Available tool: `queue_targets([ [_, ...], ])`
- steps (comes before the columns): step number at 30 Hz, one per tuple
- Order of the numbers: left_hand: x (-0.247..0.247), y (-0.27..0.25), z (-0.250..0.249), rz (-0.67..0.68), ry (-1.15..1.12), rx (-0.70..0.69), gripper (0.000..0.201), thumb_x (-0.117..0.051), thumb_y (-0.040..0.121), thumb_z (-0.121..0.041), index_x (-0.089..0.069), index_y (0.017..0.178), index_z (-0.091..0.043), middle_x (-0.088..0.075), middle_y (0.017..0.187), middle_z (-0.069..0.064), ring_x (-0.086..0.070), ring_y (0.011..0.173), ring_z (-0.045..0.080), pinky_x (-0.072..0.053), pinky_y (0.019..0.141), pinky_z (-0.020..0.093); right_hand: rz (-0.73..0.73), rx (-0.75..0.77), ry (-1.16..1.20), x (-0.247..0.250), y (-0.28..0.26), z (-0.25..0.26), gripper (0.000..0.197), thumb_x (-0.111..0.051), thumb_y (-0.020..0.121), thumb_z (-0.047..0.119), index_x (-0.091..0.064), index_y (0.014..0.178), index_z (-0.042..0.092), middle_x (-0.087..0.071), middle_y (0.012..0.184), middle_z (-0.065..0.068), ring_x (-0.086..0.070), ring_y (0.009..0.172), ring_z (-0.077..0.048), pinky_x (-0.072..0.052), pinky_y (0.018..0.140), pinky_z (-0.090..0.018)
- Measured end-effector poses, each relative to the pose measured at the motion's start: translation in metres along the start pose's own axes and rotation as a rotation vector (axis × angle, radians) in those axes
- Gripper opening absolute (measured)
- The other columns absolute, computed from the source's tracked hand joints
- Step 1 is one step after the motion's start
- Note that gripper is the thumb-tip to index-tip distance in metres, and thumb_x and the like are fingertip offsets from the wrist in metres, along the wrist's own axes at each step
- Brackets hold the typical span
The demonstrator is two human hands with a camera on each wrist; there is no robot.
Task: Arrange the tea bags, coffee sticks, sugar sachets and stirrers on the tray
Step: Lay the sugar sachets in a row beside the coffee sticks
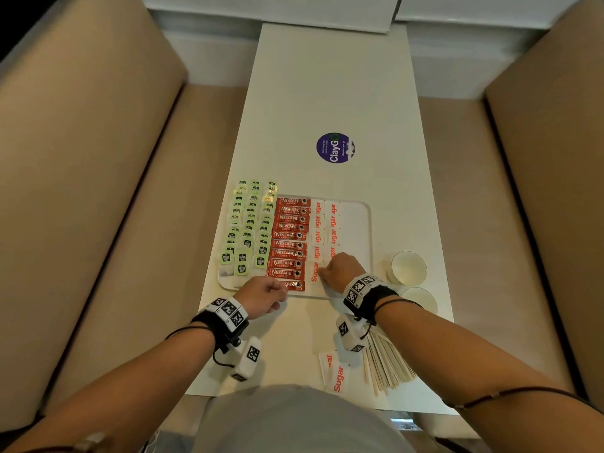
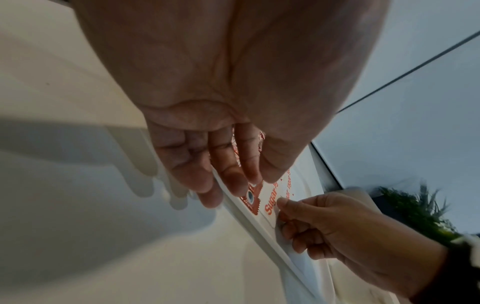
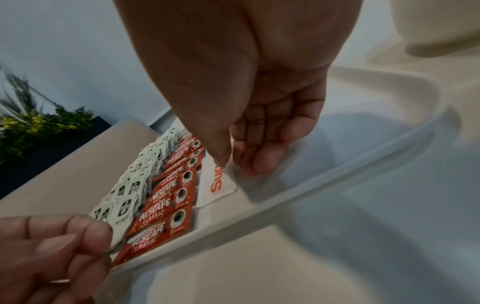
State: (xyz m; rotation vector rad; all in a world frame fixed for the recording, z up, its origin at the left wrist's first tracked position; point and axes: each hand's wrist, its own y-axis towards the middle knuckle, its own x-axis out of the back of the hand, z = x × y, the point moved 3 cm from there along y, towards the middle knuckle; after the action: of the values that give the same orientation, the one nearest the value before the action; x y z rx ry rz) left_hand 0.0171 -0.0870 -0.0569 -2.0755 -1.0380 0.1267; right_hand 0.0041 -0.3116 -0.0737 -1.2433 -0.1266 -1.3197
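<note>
The right hand (image 1: 341, 268) pinches a flat white paper sugar sachet with red lettering (image 1: 314, 272) at the white plastic tray's (image 1: 368, 223) near edge, the left hand (image 1: 261, 296) hovers loosely curled and empty; light, limp, crushable, the sachet is likely best gripped by an edge.

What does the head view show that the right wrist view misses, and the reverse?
Head only: loose sugar sachets and stirrers on the table, a purple sticker.
Right wrist only: a green plant.
Both: tray, tea bags, coffee sticks, right hand at the nearest sugar sachet, left hand.
</note>
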Motion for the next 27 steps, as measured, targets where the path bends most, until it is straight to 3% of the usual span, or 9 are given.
queue_targets([
  [2,-0.002,0.001,0.0,0.008,0.054,-0.025,0.004,-0.064,0.094,-0.009,-0.068,0.093,-0.01,-0.07,0.085,0.006,-0.064,0.069,0.015,-0.049,0.058,0.019,-0.006,0.013,0.002,0.0,-0.003,0.001,0.023,-0.06,0.094,0.042,-0.07,0.09,0.021,-0.072,0.089,0.007,-0.069,0.071,-0.011,-0.06,0.065,-0.029],
  [5,-0.006,0.004,0.002,0.023,0.176,-0.082,0.004,-0.065,0.093,-0.012,-0.069,0.091,-0.012,-0.07,0.082,0.008,-0.064,0.069,0.015,-0.051,0.061,0.024,0.026,0.126,-0.01,0.004,-0.016,0.003,0.029,-0.063,0.095,0.043,-0.067,0.079,0.018,-0.071,0.083,0.005,-0.066,0.072,-0.011,-0.054,0.067,-0.026],
  [7,-0.012,0.004,0.005,0.05,0.243,-0.109,0.005,-0.067,0.092,-0.016,-0.069,0.088,-0.016,-0.069,0.079,0.012,-0.064,0.068,0.015,-0.053,0.065,0.029,0.081,0.212,-0.05,0.004,-0.031,0.001,0.028,-0.064,0.095,0.042,-0.069,0.086,0.015,-0.071,0.087,0.004,-0.066,0.077,-0.013,-0.054,0.072,-0.026],
  [10,-0.027,0.004,0.01,0.119,0.352,-0.135,0.005,-0.068,0.089,-0.023,-0.069,0.084,-0.024,-0.067,0.077,0.002,-0.065,0.07,0.016,-0.056,0.073,0.036,0.15,0.279,-0.122,-0.002,-0.056,-0.014,0.028,-0.067,0.094,0.042,-0.07,0.092,0.014,-0.07,0.087,0.003,-0.066,0.078,-0.015,-0.058,0.076,-0.03],
  [15,-0.058,-0.001,0.013,0.216,0.524,-0.199,0.003,-0.067,0.088,-0.026,-0.068,0.091,-0.026,-0.061,0.081,-0.013,-0.057,0.075,0.006,-0.046,0.075,0.024,0.194,0.273,-0.189,-0.02,-0.09,-0.046,0.031,-0.069,0.09,0.048,-0.071,0.094,0.018,-0.068,0.087,0.006,-0.064,0.081,-0.013,-0.056,0.077,-0.033],
  [20,-0.087,-0.008,0.011,0.286,0.651,-0.247,0.014,-0.071,0.085,-0.026,-0.068,0.098,-0.023,-0.063,0.08,-0.009,-0.058,0.073,0.009,-0.047,0.071,0.024,0.233,0.238,-0.257,-0.041,-0.112,-0.074,0.04,-0.068,0.087,0.059,-0.069,0.104,0.022,-0.065,0.089,0.008,-0.062,0.084,-0.014,-0.055,0.079,-0.033],
  [23,-0.103,-0.013,0.01,0.346,0.723,-0.291,0.023,-0.076,0.083,-0.024,-0.066,0.102,-0.019,-0.063,0.081,-0.007,-0.058,0.072,0.011,-0.052,0.073,0.029,0.245,0.249,-0.306,-0.052,-0.121,-0.081,0.045,-0.07,0.085,0.059,-0.065,0.109,0.022,-0.061,0.089,0.007,-0.057,0.083,-0.015,-0.05,0.074,-0.032],
  [27,-0.12,-0.019,0.008,0.362,0.876,-0.355,0.034,-0.079,0.082,-0.03,-0.063,0.11,-0.02,-0.059,0.091,-0.006,-0.055,0.08,0.014,-0.047,0.075,0.029,0.233,0.255,-0.353,-0.062,-0.129,-0.085,0.055,-0.075,0.079,0.061,-0.057,0.115,0.023,-0.065,0.099,0.004,-0.054,0.083,-0.016,-0.041,0.069,-0.031],
])
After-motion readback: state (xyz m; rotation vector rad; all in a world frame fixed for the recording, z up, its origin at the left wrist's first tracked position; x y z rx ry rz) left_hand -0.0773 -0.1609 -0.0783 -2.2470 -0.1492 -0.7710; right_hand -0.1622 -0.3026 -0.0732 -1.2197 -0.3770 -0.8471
